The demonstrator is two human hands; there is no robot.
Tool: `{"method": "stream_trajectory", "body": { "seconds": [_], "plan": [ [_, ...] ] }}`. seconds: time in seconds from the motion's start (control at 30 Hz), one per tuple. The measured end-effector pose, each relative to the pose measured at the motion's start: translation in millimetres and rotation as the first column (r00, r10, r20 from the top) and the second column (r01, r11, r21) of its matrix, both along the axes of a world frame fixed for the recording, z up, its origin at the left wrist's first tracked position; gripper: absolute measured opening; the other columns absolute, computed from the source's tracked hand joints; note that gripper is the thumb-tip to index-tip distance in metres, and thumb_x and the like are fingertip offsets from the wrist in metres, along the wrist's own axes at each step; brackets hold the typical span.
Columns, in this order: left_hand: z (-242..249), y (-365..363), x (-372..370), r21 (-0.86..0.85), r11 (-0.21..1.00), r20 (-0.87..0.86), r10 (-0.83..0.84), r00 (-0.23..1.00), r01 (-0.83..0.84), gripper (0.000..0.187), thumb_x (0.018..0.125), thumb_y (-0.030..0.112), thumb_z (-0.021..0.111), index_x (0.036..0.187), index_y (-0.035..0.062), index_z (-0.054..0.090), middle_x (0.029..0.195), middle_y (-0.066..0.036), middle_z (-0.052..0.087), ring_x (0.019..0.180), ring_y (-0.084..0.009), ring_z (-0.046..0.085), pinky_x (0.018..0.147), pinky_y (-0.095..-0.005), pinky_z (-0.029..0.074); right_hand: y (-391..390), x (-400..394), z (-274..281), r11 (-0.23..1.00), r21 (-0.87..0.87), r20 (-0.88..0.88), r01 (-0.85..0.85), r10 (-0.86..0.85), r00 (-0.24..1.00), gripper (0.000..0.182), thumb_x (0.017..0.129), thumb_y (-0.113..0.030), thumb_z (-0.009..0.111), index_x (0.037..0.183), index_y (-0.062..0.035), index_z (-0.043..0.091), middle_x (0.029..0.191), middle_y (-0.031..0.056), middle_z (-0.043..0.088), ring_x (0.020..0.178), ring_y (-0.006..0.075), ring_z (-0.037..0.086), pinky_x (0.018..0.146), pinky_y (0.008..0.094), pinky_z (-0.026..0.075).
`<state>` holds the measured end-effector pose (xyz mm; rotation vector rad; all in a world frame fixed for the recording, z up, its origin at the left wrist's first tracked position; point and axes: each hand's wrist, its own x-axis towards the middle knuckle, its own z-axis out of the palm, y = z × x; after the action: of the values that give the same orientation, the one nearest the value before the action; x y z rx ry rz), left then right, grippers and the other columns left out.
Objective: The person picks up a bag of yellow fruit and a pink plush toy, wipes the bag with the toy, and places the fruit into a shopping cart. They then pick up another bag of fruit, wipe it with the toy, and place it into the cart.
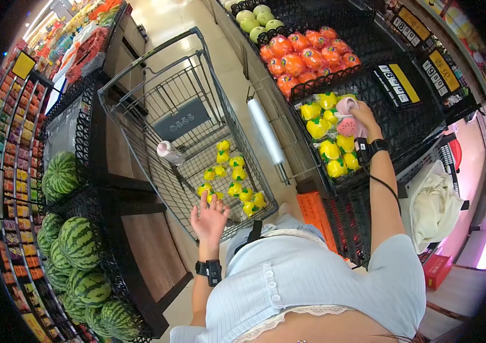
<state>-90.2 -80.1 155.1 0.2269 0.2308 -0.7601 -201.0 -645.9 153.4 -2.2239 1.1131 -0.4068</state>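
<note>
My right hand [362, 116] is closed on a pink cloth [347, 113] with a strawberry-like patch, held over yellow wrapped fruits [328, 151] with green leaf prints on the black display shelf. Raised palm up, my left hand [210, 218] has its fingers apart and nothing in it. It overlaps the near end of a grey wire shopping cart [223, 100]. Inside the cart lie several packs of the same yellow fruits [237, 174]. A bottle with a pink cap [170, 151] also lies there, left of the fruits.
Orange wrapped fruits [311, 57] and green fruits [251, 23] sit farther along the right shelf. A plastic bag roll [266, 131] hangs between cart and shelf. Watermelons [80, 243] fill the left stand. Price signs [397, 83] stand on the shelf, and a white bag [434, 206] is at right.
</note>
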Motion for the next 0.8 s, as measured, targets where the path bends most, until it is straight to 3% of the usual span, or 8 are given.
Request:
{"method": "stream_trajectory", "body": {
  "seconds": [0.17, 0.37, 0.47, 0.57, 0.67, 0.7, 0.8],
  "plan": [
    [-5, 3, -1, -0.027, 1.000, -0.011, 0.004, 1.000, -0.004, 0.041, 0.082, 0.033, 0.048, 0.117, 0.0110, 0.047, 0.106, -0.011, 0.055, 0.095, -0.0221, 0.049, 0.088, -0.0392, 0.033, 13, 0, 6, 1.000, -0.014, 0.019, 0.019, -0.019, 1.000, 0.046, 0.065, -0.012, 0.057, 0.108, 0.0011, 0.055, 0.110, 0.0168, 0.055, 0.098, 0.0263, 0.055, 0.085, 0.0308, 0.041],
    [-7, 5, -2, -0.058, 0.998, -0.022, -0.003, 1.000, 0.002, 0.039, 0.082, 0.031, 0.048, 0.115, 0.0110, 0.048, 0.105, -0.011, 0.055, 0.095, -0.0219, 0.050, 0.089, -0.0391, 0.032, 28, -1, 15, 0.999, -0.047, 0.045, -0.019, 0.021, 0.999, 0.051, 0.064, -0.011, 0.058, 0.114, 0.0013, 0.051, 0.111, 0.0162, 0.054, 0.100, 0.0272, 0.054, 0.087, 0.0299, 0.040],
    [-9, 6, -3, -0.069, 0.998, -0.031, 0.008, 0.999, -0.010, 0.038, 0.082, 0.031, 0.048, 0.115, 0.0108, 0.047, 0.105, -0.010, 0.055, 0.095, -0.0219, 0.050, 0.089, -0.0392, 0.032, 3, -2, -11, 0.994, 0.047, 0.095, -0.095, 0.090, 0.991, 0.044, 0.068, -0.023, 0.057, 0.107, -0.0015, 0.056, 0.119, 0.0155, 0.048, 0.106, 0.0311, 0.050, 0.090, 0.0348, 0.038],
    [-9, 9, -3, -0.066, 0.998, -0.029, 0.012, 1.000, -0.014, 0.038, 0.082, 0.030, 0.047, 0.114, 0.0107, 0.048, 0.104, -0.010, 0.056, 0.095, -0.0216, 0.050, 0.089, -0.0391, 0.032, 22, 3, 8, 0.967, -0.253, -0.241, 0.008, -0.071, 0.968, 0.046, 0.072, -0.031, 0.055, 0.108, -0.0025, 0.055, 0.123, 0.0142, 0.044, 0.111, 0.0317, 0.044, 0.094, 0.0397, 0.034],
    [-9, 13, -1, -0.034, 0.999, -0.050, 0.031, 0.998, -0.033, 0.037, 0.082, 0.030, 0.048, 0.113, 0.0104, 0.049, 0.104, -0.010, 0.056, 0.094, -0.0213, 0.050, 0.088, -0.0391, 0.033, 64, 13, 41, 0.888, -0.387, -0.188, 0.246, -0.337, 0.922, 0.049, 0.075, -0.037, 0.050, 0.110, -0.0038, 0.054, 0.125, 0.0136, 0.041, 0.113, 0.0321, 0.041, 0.096, 0.0427, 0.031],
    [-10, 14, 0, -0.019, 0.999, -0.063, 0.035, 0.997, -0.037, 0.036, 0.082, 0.030, 0.048, 0.113, 0.0103, 0.049, 0.104, -0.010, 0.056, 0.093, -0.0213, 0.050, 0.087, -0.0391, 0.033, 74, 13, 44, 0.832, -0.499, -0.038, 0.242, -0.300, 0.953, 0.042, 0.075, -0.029, 0.053, 0.109, -0.0046, 0.054, 0.116, 0.0139, 0.047, 0.108, 0.0328, 0.044, 0.093, 0.0422, 0.032],
    [-18, 17, 4, -0.017, 0.999, -0.069, 0.043, 0.997, -0.044, 0.035, 0.082, 0.028, 0.048, 0.112, 0.0095, 0.049, 0.103, -0.011, 0.056, 0.092, -0.0216, 0.051, 0.085, -0.0392, 0.034, 101, 14, 48, 0.855, -0.507, 0.274, 0.105, 0.045, 0.961, 0.033, 0.071, -0.017, 0.055, 0.102, -0.0043, 0.056, 0.108, 0.0148, 0.051, 0.103, 0.0341, 0.045, 0.090, 0.0424, 0.034]
  ]
}}
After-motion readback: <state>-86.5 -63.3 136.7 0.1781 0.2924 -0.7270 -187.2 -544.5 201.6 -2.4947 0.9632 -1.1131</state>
